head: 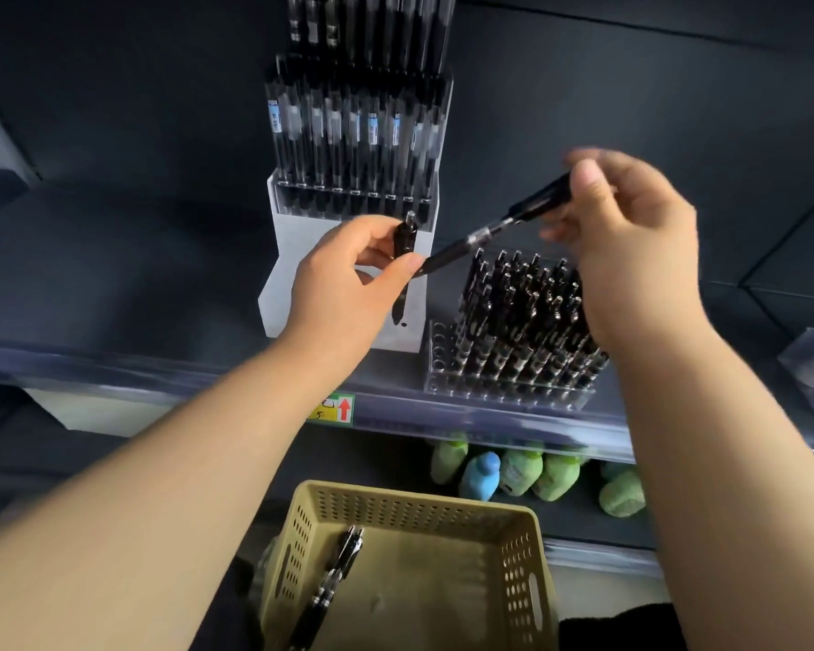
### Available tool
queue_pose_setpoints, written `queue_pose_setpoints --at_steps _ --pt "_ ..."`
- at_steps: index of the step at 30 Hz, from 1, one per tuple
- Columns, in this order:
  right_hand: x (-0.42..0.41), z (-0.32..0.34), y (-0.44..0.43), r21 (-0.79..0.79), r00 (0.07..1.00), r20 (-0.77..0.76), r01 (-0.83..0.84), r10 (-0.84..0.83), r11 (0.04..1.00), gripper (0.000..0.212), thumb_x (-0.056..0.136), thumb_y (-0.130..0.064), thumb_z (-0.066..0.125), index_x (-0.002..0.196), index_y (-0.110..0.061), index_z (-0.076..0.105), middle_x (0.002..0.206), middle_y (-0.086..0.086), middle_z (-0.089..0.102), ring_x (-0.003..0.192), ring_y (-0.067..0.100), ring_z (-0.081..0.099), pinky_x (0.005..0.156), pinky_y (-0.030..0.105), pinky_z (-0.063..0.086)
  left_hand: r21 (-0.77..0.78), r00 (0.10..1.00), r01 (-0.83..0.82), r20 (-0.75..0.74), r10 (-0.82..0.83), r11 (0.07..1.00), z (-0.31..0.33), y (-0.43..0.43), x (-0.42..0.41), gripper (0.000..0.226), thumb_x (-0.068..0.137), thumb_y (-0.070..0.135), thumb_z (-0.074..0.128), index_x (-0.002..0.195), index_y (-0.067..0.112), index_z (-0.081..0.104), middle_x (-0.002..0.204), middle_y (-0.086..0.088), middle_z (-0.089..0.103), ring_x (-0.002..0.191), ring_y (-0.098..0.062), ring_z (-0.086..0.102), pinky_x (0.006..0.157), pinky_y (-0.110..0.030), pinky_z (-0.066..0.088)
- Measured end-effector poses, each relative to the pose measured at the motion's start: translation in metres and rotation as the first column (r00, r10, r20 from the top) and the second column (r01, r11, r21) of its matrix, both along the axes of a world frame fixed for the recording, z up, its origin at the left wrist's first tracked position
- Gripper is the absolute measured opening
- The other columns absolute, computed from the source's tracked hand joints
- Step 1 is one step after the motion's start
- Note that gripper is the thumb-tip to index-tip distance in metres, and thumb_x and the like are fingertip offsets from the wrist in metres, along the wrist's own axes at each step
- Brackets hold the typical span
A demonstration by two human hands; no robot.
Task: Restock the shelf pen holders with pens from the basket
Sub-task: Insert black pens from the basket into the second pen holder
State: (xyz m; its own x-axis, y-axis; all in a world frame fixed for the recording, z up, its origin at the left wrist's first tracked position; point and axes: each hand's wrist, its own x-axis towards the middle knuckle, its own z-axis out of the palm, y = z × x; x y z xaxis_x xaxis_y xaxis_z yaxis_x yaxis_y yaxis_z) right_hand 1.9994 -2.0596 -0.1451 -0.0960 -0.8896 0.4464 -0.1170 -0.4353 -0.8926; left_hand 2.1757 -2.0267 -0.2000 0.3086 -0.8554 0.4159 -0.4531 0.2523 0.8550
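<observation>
Left hand curled round an upright pen, thumb and fingers pinching its barrel in front of the white holder. Right hand, somewhat blurred, pinching the upper end of a slanted pen, with its lower tip at the left thumb. Both pens held above the shelf, near its front edge. Clear holder just right of the white one, mostly full, with bare holes along its left side and front row.

Probably sorting the two pens before slotting. Best done one at a time: writing end down, barrel brought upright over a bare hole, lowered straight, released only once seated. Worth avoiding any knock to neighbouring pens.

Spare pens lying in the basket below, along its left side.
</observation>
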Motion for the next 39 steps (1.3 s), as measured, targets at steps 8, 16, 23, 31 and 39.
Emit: queue_pose_setpoints --at_steps 8,16,23,31,39 --pt "0.003 -0.009 -0.028 -0.021 0.954 -0.263 0.145 -0.145 0.989 0.010 0.087 -0.019 0.062 0.094 -0.027 0.063 0.074 -0.017 0.060 0.067 -0.004 0.059 0.068 0.010 0.046 -0.027 0.995 -0.036 -0.089 0.033 0.999 0.011 -0.008 -0.007 0.027 0.086 0.019 0.066 0.111 0.026 0.060 0.094 0.013 0.065 0.086 0.002 0.060 0.076 -0.007 0.046" --pt "0.024 -0.024 -0.026 -0.061 0.802 -0.586 0.096 -0.113 0.994 0.015 0.087 -0.018 0.060 0.100 -0.023 0.068 0.080 -0.015 0.060 0.075 -0.001 0.058 0.073 0.003 0.041 -0.005 0.988 0.001 -0.155 -0.002 1.000 0.008 -0.007 -0.022 0.025 0.085 0.016 0.067 0.108 0.023 0.063 0.093 0.011 0.067 0.085 0.001 0.062 0.076 -0.007 0.046" --pt "0.034 -0.028 -0.028 -0.091 0.755 -0.648 0.045 -0.094 0.995 0.022 0.089 -0.015 0.059 0.109 -0.016 0.066 0.096 -0.002 0.066 0.089 0.013 0.061 0.084 0.019 0.045 0.014 0.987 -0.005 -0.162 0.007 1.000 0.004 -0.006 -0.024 0.027 0.084 0.017 0.067 0.111 0.021 0.063 0.094 0.010 0.067 0.085 0.001 0.062 0.076 -0.006 0.046" --pt "0.036 -0.026 -0.035 -0.087 0.759 -0.646 0.038 -0.086 0.995 0.024 0.088 -0.015 0.061 0.112 -0.015 0.065 0.094 -0.004 0.067 0.083 0.004 0.056 0.080 0.009 0.041 0.027 0.985 -0.013 -0.172 0.018 1.000 0.001 -0.006 -0.022 0.027 0.084 0.017 0.067 0.110 0.022 0.062 0.093 0.010 0.067 0.085 0.000 0.062 0.076 -0.008 0.047" --pt "0.039 -0.028 -0.038 -0.051 0.708 -0.705 0.007 -0.041 0.999 0.028 0.090 -0.014 0.059 0.118 -0.014 0.063 0.104 -0.001 0.068 0.092 0.008 0.060 0.081 0.006 0.038 0.037 0.986 -0.018 -0.163 0.024 0.999 0.001 -0.006 -0.023 0.028 0.085 0.018 0.067 0.112 0.023 0.062 0.094 0.012 0.066 0.085 0.002 0.061 0.075 -0.005 0.045"
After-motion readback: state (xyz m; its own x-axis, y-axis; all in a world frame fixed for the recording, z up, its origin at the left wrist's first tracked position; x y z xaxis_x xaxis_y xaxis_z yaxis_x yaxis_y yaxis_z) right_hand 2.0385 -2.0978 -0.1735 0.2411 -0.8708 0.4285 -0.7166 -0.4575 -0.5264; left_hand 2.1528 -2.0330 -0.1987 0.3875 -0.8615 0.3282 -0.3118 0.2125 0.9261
